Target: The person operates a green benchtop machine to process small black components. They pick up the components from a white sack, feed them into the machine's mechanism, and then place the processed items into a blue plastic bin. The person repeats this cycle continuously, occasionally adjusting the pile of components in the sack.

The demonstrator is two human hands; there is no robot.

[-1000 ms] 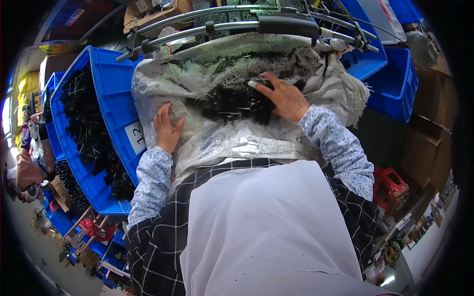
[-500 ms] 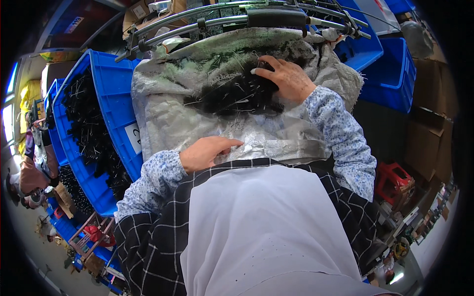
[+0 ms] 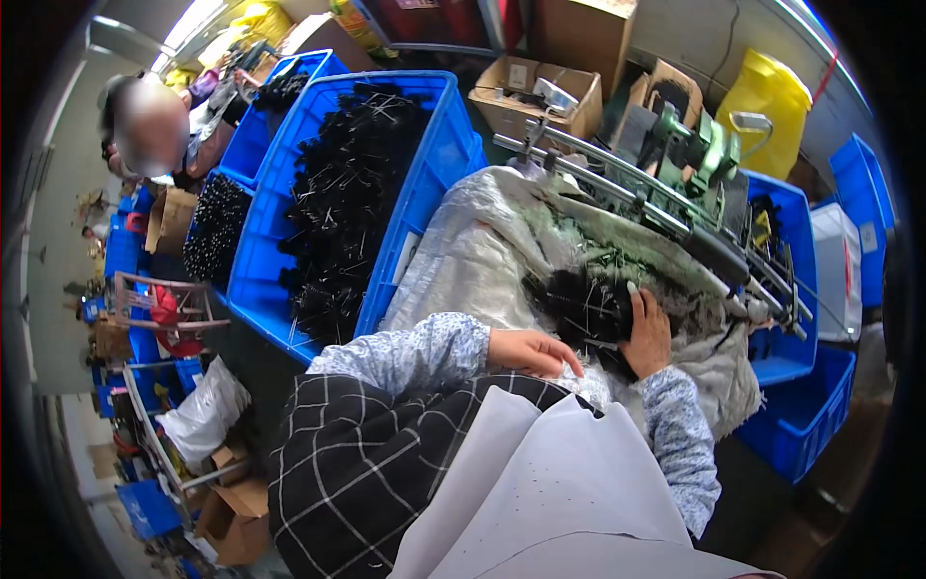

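A pile of small black brushes with thin wire stems [image 3: 586, 304] lies in a hollow of the dirty whitish woven sack [image 3: 473, 246] spread in front of me. My right hand [image 3: 649, 333] cups the right side of the pile, its fingers stretched forward and touching the brushes. At the sack's near edge, by my lap, my left hand [image 3: 533, 352] rests with loosely extended fingers and holds nothing visible. Whether any single brush sits under the right palm is hidden.
A large blue crate [image 3: 439, 116] full of black wire-stemmed brushes stands left of the sack. Beyond the sack are metal rods [image 3: 617, 183] and a green machine [image 3: 690, 145]. An open cardboard box [image 3: 492, 111] and a blue bin [image 3: 801, 444] stand nearby. A person [image 3: 207, 125] is at far left.
The view has swung left, bringing the full crate and green machine into sight. My right hand has come nearer to me along the pile's right side, and the brushes now look more gathered together.
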